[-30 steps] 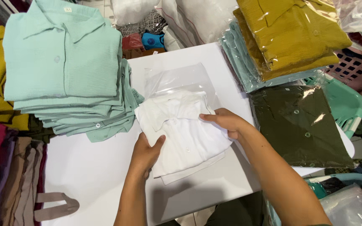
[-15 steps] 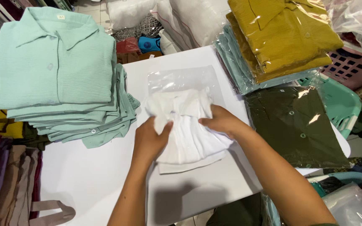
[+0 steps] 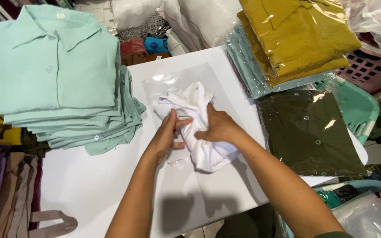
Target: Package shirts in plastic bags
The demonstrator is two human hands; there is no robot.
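- While both hands worked at the middle of the white table (image 3: 89,189), the white garment (image 3: 199,128) lay bunched on a clear plastic bag (image 3: 173,81), which spread flat under it and out toward 12 o'clock.
- Judging by the grips, the step in hand looked like gathering or folding the cloth; a next move would call for smoothing the crumpled folds flat so the piece sat squarely over the bag.
- The garment looked soft, thin and rumpled, peaked at its 12 o'clock end and rolled thick toward 5 o'clock.
- The left hand (image 3: 168,136) lay at the garment's 9 o'clock side, fingers pinched narrowly on a fold of it.
- The right hand (image 3: 219,128) pressed on top from 3 o'clock, closed around a bunch of the cloth.
- At 9 to 10 o'clock, a stack of mint-green shirts (image 3: 62,75) stood on the table, near the bag.
- At 3 o'clock lay a dark olive shirt in a clear wrapper (image 3: 309,132).
- At 1 o'clock sat bagged mustard shirts (image 3: 296,35) atop pale teal ones.
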